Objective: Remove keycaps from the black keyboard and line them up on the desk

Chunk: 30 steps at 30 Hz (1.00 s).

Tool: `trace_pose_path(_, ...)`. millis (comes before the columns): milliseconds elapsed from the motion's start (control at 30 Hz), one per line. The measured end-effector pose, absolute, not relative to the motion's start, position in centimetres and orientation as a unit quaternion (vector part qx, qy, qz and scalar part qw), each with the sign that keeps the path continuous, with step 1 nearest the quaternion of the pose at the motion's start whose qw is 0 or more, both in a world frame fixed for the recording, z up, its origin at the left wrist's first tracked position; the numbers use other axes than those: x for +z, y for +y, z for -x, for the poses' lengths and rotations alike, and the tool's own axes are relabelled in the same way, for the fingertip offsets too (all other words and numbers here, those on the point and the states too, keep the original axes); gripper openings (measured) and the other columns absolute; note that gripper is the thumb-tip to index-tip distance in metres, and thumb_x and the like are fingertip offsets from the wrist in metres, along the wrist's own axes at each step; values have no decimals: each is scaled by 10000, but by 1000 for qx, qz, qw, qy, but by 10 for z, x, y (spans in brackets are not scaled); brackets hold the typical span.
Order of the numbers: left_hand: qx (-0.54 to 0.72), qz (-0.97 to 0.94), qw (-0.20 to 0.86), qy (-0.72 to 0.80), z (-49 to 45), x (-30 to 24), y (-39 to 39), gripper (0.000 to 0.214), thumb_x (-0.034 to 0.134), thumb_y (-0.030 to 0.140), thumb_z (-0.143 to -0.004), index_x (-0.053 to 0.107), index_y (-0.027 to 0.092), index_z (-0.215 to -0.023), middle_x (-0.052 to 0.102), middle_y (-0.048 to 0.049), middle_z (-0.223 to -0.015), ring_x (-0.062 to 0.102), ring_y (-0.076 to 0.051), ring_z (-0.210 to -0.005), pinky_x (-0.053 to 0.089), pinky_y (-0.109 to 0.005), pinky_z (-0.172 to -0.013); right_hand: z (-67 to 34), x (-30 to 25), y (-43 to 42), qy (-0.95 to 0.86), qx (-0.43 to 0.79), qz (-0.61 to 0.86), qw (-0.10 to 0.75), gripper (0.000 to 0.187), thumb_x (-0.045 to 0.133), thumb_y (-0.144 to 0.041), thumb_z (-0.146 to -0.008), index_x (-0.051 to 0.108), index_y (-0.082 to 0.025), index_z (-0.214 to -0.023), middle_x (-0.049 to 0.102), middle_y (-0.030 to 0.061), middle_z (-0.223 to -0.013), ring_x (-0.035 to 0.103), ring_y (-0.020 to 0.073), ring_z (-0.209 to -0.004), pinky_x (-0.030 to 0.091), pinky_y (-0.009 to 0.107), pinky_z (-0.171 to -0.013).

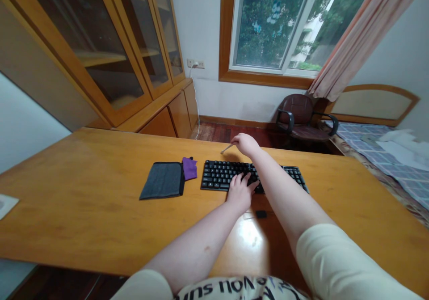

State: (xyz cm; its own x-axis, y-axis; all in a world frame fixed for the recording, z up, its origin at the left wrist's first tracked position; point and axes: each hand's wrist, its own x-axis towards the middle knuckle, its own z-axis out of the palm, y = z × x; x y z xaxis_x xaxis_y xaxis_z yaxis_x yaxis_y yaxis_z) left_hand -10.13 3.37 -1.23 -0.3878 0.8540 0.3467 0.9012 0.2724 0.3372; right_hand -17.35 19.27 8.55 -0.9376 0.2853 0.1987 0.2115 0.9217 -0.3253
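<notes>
A black keyboard (217, 175) lies on the wooden table in front of me. Resting on its middle keys is my left hand (239, 192), palm down with fingers spread, gripping nothing. Beyond the keyboard's far edge, my right hand (246, 144) pinches a thin pale cotton swab (228, 148). The swab's tip points left and down, apart from the keys. My right forearm crosses over the keyboard and hides part of its right side. Near my left wrist lie a small black flat piece (261, 214) and a thin pale piece (248, 216).
Left of the keyboard are a purple cloth (190, 169) and a dark grey pouch (163, 180). A white paper (7, 205) lies at the table's (100, 228) left edge. Past the far edge stand a brown armchair (298, 114) and a glass-door cabinet (134, 81); a bed (375, 139) is right.
</notes>
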Motion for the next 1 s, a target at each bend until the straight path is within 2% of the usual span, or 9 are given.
trace_pose_path(167,-246,553,51,-795,101,-15,34,376,523,260,-827,534,357,-1190,413,-24,-1342,303,-264,-1216,262,-487,-1023,194,97,208,-955,250,134,81,209,531,-211,-787,689,-158,-914,673,43,-857,576,116,-735,421,203,-682)
trace_pose_path(333,-239,549,43,-800,100,-15,34,375,532,269,-822,538,361,-1185,411,-21,-1347,300,-274,-1217,258,-500,-1023,203,91,206,-954,271,117,49,224,576,-301,-749,698,-144,-853,654,12,-702,532,93,-594,395,188,-559)
trace_pose_path(467,-240,548,42,-800,99,-14,34,371,523,271,-825,540,354,-1186,414,-17,-1345,306,-278,-1215,260,-500,-1024,210,86,201,-961,256,101,39,170,653,-297,-692,702,-150,-761,656,14,-689,531,99,-609,388,194,-578)
trace_pose_path(600,-238,551,39,-799,99,-13,33,370,513,272,-830,534,353,-1191,412,-25,-1348,298,-276,-1221,250,-489,-1031,210,90,209,-964,227,119,77,160,618,-262,-738,693,-139,-810,671,56,-800,539,114,-683,389,211,-644)
trace_pose_path(700,-240,554,42,-796,99,-13,33,368,505,277,-836,524,355,-1195,405,-25,-1354,299,-267,-1225,242,-475,-1038,201,100,225,-952,244,151,103,209,609,-304,-753,678,-126,-838,667,56,-779,521,102,-632,384,206,-606)
trace_pose_path(800,-242,553,47,-796,98,-14,33,368,501,284,-840,515,362,-1200,408,-24,-1351,307,-262,-1224,242,-472,-1039,189,110,243,-936,289,167,116,260,651,-353,-703,665,-114,-805,648,35,-714,489,91,-583,366,200,-553)
trace_pose_path(1000,-237,555,42,-796,98,-14,32,378,508,286,-836,512,354,-1208,408,-22,-1353,307,-274,-1226,250,-504,-1028,175,107,268,-934,323,146,48,226,709,-308,-616,648,-117,-721,619,9,-646,493,89,-584,371,199,-562)
